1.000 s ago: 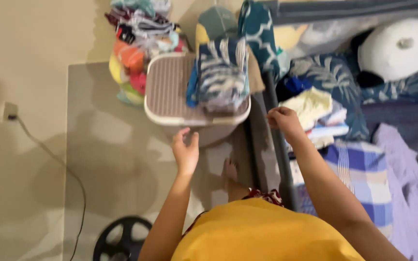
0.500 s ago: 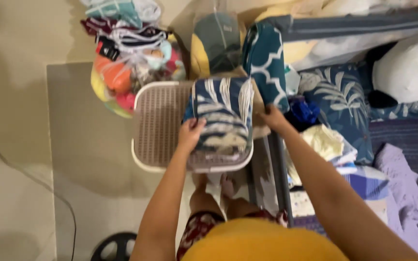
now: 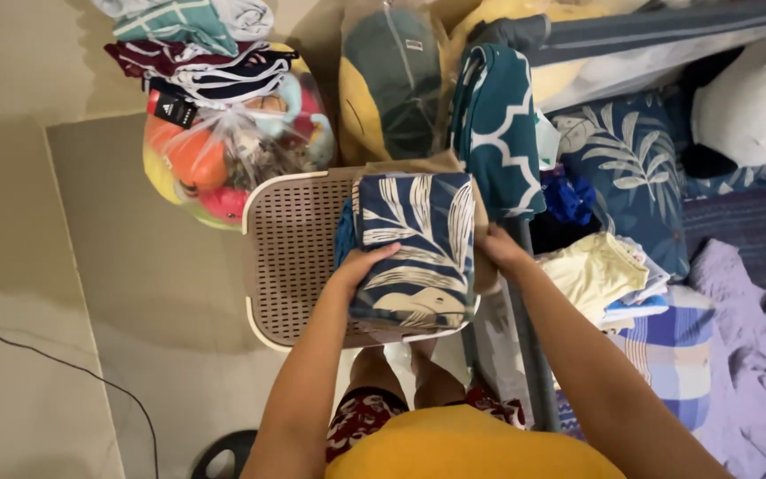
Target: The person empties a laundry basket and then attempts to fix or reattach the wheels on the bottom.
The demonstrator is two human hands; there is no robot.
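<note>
Folded cloth [image 3: 414, 253], dark blue with a pale leaf print, lies on the perforated lid of a white laundry basket [image 3: 290, 257], held between both hands. Far left, a black cable [image 3: 55, 355] crosses the pale floor. Behind the basket sits a clear plastic bag of colourful items [image 3: 223, 160], topped with a stack of folded garments [image 3: 192, 27]. The left hand [image 3: 361, 266] presses the cloth's left edge, its grip closed on the fabric with fingers curled over the top. The right hand [image 3: 498, 251] clasps the cloth's right edge likewise. Right of it, a teal patterned cloth [image 3: 498, 133] hangs over a grey rail; further right lie a pale yellow garment [image 3: 596, 270] and a checked blue sheet [image 3: 667, 364].
</note>
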